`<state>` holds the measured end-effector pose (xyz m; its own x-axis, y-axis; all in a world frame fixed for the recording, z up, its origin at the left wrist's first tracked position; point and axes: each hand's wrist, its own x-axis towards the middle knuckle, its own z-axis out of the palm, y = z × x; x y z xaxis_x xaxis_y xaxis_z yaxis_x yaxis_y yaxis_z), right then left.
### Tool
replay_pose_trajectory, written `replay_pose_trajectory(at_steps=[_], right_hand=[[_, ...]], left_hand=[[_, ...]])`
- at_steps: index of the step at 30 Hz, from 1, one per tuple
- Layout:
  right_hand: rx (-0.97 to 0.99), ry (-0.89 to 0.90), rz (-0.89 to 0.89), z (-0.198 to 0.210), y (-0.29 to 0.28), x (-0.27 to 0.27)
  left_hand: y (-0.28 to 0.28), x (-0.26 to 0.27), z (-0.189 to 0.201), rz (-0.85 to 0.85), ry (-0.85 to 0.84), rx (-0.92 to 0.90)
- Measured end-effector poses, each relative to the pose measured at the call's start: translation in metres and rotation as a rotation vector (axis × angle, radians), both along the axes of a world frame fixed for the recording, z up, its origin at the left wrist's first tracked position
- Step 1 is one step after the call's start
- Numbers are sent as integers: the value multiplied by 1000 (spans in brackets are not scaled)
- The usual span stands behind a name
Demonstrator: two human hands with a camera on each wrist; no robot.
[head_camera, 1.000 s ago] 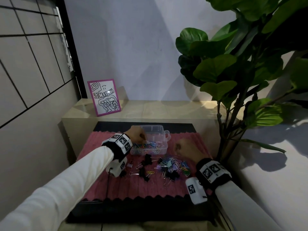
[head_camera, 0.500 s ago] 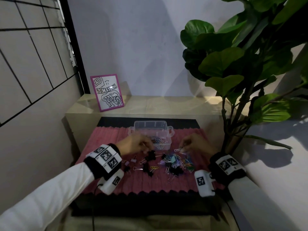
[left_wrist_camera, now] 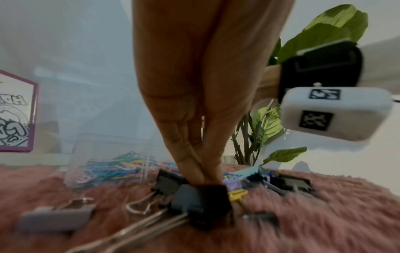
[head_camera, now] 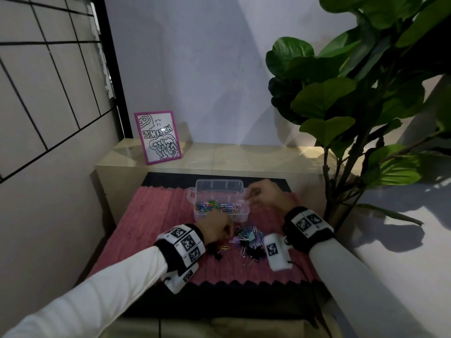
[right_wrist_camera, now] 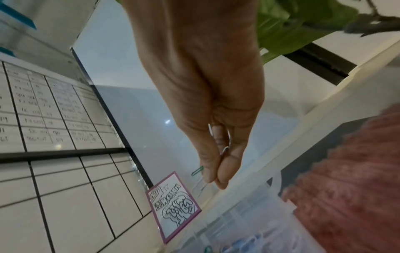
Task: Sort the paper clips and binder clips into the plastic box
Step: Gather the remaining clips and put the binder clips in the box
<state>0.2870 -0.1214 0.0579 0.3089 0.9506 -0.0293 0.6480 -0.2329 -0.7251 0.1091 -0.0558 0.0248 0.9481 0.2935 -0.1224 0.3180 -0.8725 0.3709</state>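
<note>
Paper clips point(right_wrist_camera: 200, 179) pinched at the right hand point(head_camera: 266, 195) fingertips are thin bent wire, nearly weightless, springy and quick to tangle or slide out of a loose pinch, so a tight thumb-and-forefinger hold across the loops suits them; two or three show there, one green, above the right end of the clear plastic box point(head_camera: 219, 191). Inside that box, the near compartment already holds a heap of coloured paper clips point(head_camera: 214, 206), too many and too tangled to count. The left hand point(head_camera: 214, 230), fingers drawn together and pointing down, nips the top of a black binder clip point(left_wrist_camera: 200, 203) that lies on the pink fluffy mat point(head_camera: 156, 215) just in front of the box. That clip is stiff sprung steel with some heft, and its folded wire handles swing loosely, so I judge the rigid black body the surer place to take hold. Around it the left wrist view shows about four more black binder clips, one grey binder clip point(left_wrist_camera: 54, 217) and a small yellow one point(left_wrist_camera: 237, 195), though blur leaves the count uncertain. To their right, a mixed pile of clips point(head_camera: 249, 237) waits on the mat, unsorted and uncountable.
</note>
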Motion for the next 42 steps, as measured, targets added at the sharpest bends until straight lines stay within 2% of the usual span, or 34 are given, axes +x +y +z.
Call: replay_pose_trajectory(at_steps=[2, 4, 7, 9, 14, 19, 24, 27, 31, 36, 42], right_hand=[[-9, 58, -17, 3, 19, -5], [-56, 31, -7, 2, 33, -10], [-144, -120, 53, -4, 41, -20], [-93, -209, 70, -5, 35, -23], [101, -265, 67, -9, -19, -10], [-195, -354, 58, -33, -68, 11], [-135, -314, 39, -48, -76, 11], [-172, -355, 127, -53, -73, 9], [-91, -246, 110, -51, -72, 7], [65, -104, 2, -44, -71, 6], [161, 34, -24, -36, -71, 2]], left_hand=[[-3, 0, -2, -9, 58, 11], [-5, -1, -6, -30, 109, 19], [-6, -5, -9, -73, 207, 10], [-6, -4, -10, -80, 224, 39], [-7, 1, -15, -99, 125, 18], [-4, 3, -11, -135, 119, -15], [12, -6, -2, -75, 49, -175], [24, -15, 7, -5, 4, -305], [47, -28, 18, 82, -75, -328], [76, -22, 31, 231, -229, -178], [89, -8, 29, 261, -237, -202]])
